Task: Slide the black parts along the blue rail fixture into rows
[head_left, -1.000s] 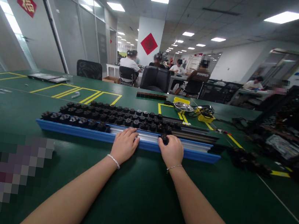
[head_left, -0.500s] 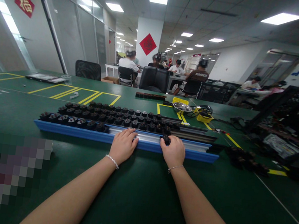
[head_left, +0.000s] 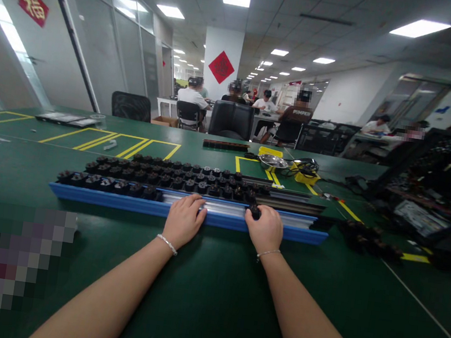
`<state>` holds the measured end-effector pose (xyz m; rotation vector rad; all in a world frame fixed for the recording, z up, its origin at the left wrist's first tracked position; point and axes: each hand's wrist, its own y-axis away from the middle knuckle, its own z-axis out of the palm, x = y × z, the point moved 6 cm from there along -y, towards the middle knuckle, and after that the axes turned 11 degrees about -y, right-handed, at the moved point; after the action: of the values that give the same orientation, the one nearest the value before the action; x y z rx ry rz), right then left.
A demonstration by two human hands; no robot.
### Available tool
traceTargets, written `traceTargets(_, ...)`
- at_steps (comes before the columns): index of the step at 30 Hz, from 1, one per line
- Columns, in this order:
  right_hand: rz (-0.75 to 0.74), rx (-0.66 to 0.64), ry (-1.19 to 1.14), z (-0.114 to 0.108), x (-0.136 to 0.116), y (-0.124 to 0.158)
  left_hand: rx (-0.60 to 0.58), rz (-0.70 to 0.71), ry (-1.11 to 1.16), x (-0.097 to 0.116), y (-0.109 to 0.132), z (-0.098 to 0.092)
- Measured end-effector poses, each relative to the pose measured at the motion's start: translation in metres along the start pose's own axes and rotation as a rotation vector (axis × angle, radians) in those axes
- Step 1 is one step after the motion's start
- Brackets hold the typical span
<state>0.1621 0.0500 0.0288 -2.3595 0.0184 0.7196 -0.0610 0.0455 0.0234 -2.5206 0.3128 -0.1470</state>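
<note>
A long blue rail (head_left: 222,220) with a silver channel lies crosswise on the green table. Black socket modules (head_left: 116,185) fill its left part in a row. My left hand (head_left: 185,216) lies over the middle of the rail, fingers across the channel and thumb along the near side, gripping it. Right of that, my right hand (head_left: 266,228) is closed on a single black socket module (head_left: 253,212) at the channel, thumb and fingers around it. The module's underside is hidden, so I cannot tell whether it is seated in the rail.
Behind the blue rail lie more rails (head_left: 299,206) with rows of black modules. Loose black parts (head_left: 370,242) lie at the right. Farther back are a metal bowl (head_left: 273,162), a yellow bin (head_left: 307,177) and cables. A dark equipment rack (head_left: 429,181) stands far right. People sit beyond.
My right hand has shifted slightly right along the rail with the black socket module in its fingers. My left hand keeps its place on the rail.
</note>
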Motion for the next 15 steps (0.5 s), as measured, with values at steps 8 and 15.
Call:
traceTargets(8, 0.004, 0.014, 0.001, -0.002, 0.0022, -0.0004, -0.02, 0.018, 0.002, 0.0012, 0.0006, -0.0004)
traceTargets(15, -0.005, 0.037, -0.002, -0.0037, 0.0061, -0.0008, -0.012, 0.052, 0.027, 0.0044, 0.0014, -0.0056)
